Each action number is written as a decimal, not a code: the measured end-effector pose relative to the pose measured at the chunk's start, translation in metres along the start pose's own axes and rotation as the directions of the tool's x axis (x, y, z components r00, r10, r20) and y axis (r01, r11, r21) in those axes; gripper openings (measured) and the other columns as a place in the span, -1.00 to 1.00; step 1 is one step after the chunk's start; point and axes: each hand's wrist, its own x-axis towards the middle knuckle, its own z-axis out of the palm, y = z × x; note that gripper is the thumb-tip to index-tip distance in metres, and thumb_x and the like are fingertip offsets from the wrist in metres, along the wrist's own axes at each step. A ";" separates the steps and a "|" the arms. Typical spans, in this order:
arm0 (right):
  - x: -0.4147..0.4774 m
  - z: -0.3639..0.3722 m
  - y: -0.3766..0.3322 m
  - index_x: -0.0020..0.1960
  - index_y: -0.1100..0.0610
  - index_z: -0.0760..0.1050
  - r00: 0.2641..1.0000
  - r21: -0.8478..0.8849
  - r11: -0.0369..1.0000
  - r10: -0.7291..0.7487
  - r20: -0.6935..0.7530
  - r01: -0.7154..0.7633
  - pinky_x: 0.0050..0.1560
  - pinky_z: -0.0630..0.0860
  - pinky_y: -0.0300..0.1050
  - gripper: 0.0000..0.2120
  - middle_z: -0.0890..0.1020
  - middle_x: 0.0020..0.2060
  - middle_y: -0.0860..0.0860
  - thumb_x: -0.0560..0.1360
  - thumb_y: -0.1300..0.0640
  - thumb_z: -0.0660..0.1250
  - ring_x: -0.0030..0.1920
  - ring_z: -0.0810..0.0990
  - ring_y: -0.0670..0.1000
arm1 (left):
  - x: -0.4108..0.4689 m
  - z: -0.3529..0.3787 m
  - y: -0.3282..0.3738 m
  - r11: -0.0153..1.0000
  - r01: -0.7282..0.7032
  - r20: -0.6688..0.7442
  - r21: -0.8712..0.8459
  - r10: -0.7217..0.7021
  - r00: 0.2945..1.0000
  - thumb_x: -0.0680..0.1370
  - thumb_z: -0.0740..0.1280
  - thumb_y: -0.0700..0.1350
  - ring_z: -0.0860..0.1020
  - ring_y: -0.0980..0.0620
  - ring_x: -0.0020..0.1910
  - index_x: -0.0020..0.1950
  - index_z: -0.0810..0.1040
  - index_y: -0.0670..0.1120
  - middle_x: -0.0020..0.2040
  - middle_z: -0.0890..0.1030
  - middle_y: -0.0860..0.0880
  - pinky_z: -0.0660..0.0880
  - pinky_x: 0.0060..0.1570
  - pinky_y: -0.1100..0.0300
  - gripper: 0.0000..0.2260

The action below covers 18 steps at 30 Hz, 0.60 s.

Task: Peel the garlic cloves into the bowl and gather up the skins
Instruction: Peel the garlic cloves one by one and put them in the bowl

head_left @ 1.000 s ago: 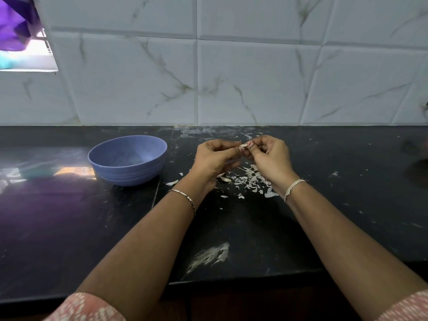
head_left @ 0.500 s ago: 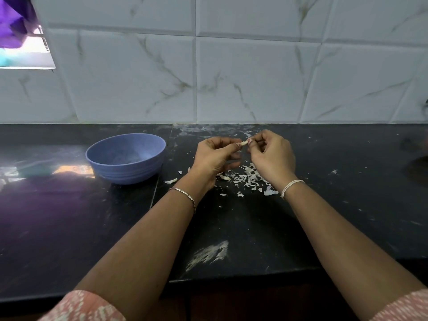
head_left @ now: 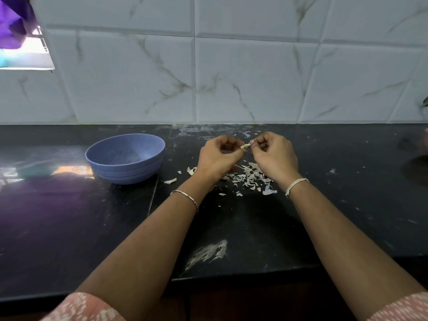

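- Garlic clove (head_left: 245,146), small and pale with a pinkish tip, sits in the air between the two hands, above the black surface (head_left: 324,205) and just behind the heap of skins.
- The left hand (head_left: 217,158) has its fingers curled inward and pinches the clove's left end between thumb and fingertip.
- The right hand (head_left: 275,156) is also curled, and its thumb and forefinger grip the clove's right end. The two hands nearly touch at the clove.
- Peeled skins (head_left: 250,179) lie in a loose white scatter on the surface below and between the hands, partly hidden by both wrists.
- A single curled scrap (head_left: 171,180) lies apart from the heap, between it and the bowl.
- Another pale piece (head_left: 191,170) lies just beside the left wrist; whether it is skin or clove cannot be told.
- The blue bowl (head_left: 125,172) stands upright on the surface to the left of the left hand, well apart from the clove. Its inside is too blurred to tell what it holds.
- A thin metal bracelet (head_left: 185,196) circles the left wrist and a white thread band (head_left: 296,184) the right.
- Pink patterned sleeves (head_left: 85,306) show at the lower edge.
- A whitish smear (head_left: 208,252) marks the surface near its front edge, between the forearms.
- Marbled white tiles (head_left: 243,77) cover the wall behind the surface.
- A bright window (head_left: 25,54) with purple cloth (head_left: 11,24) fills the upper left corner.
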 end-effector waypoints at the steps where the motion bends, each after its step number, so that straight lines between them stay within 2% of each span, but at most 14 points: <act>1: 0.000 0.000 0.000 -0.15 -0.02 0.54 1.000 -0.014 1.000 0.000 -0.007 0.000 -0.33 0.33 -0.20 -0.89 0.59 -0.33 -0.15 0.53 0.01 0.32 -0.26 0.58 -0.07 | 0.000 0.000 0.000 1.000 0.004 -0.019 -0.002 -0.005 1.000 0.47 0.48 -0.20 0.61 0.09 -0.27 -0.11 0.65 -0.04 -0.18 0.64 -0.03 0.60 -0.32 0.17 -0.93; 5: -0.002 0.001 -0.002 -0.13 -0.02 0.53 1.000 -0.052 0.999 -0.010 -0.016 0.009 -0.34 0.34 -0.19 -0.90 0.59 -0.32 -0.13 0.53 0.01 0.30 -0.26 0.57 -0.06 | 0.003 -0.002 -0.003 1.000 0.029 -0.048 0.008 -0.028 0.998 0.51 0.46 -0.19 0.59 0.09 -0.34 -0.07 0.66 -0.16 -0.20 0.62 -0.05 0.61 -0.32 0.16 -0.95; 7: -0.002 0.000 -0.002 -0.11 -0.02 0.54 1.000 -0.047 0.999 -0.006 -0.010 0.006 -0.35 0.35 -0.20 -0.90 0.58 -0.32 -0.13 0.54 0.01 0.29 -0.26 0.57 -0.06 | 0.004 0.000 -0.004 0.999 0.037 -0.016 0.031 -0.036 0.999 0.53 0.43 -0.18 0.57 0.11 -0.37 -0.03 0.63 -0.18 -0.16 0.60 -0.06 0.60 -0.34 0.18 -0.93; 11: -0.002 -0.002 -0.002 -0.10 -0.01 0.53 0.999 -0.041 0.999 0.016 0.029 -0.014 -0.35 0.33 -0.21 -0.89 0.59 -0.29 -0.11 0.56 0.01 0.28 -0.24 0.56 -0.05 | 0.004 0.003 -0.003 0.995 0.040 0.055 0.096 -0.046 0.997 0.59 0.35 -0.15 0.57 0.09 -0.30 0.04 0.57 -0.15 -0.07 0.57 -0.05 0.59 -0.36 0.18 -0.91; 14: 0.000 -0.001 0.000 -0.13 -0.03 0.51 0.998 -0.020 0.999 0.026 0.060 -0.025 -0.28 0.42 -0.15 -0.88 0.62 -0.28 -0.09 0.57 0.02 0.28 -0.21 0.60 -0.02 | 0.005 0.003 -0.005 0.979 -0.020 0.063 0.201 0.007 0.998 0.60 0.33 -0.12 0.56 0.07 -0.25 0.04 0.56 -0.10 -0.12 0.57 0.01 0.56 -0.27 0.14 -0.93; 16: 0.002 0.000 0.002 -0.19 -0.07 0.49 0.995 0.019 0.999 0.035 0.090 -0.037 -0.15 0.56 -0.03 -0.84 0.65 -0.26 -0.08 0.57 0.04 0.28 -0.21 0.64 0.01 | 0.006 0.002 -0.007 0.953 -0.061 0.064 0.296 0.044 0.997 0.60 0.34 -0.08 0.54 0.08 -0.20 0.00 0.56 -0.03 -0.15 0.56 0.08 0.49 -0.17 0.18 -0.95; 18: 0.004 -0.001 0.003 -0.23 -0.08 0.49 0.991 0.074 0.996 0.049 0.122 -0.058 -0.08 0.61 0.09 -0.81 0.67 -0.27 -0.05 0.56 0.09 0.30 -0.23 0.67 0.04 | 0.008 0.001 -0.009 0.921 -0.072 0.058 0.383 0.054 0.997 0.59 0.34 -0.04 0.52 0.09 -0.14 -0.03 0.55 0.03 -0.15 0.56 0.12 0.49 -0.07 0.13 -0.97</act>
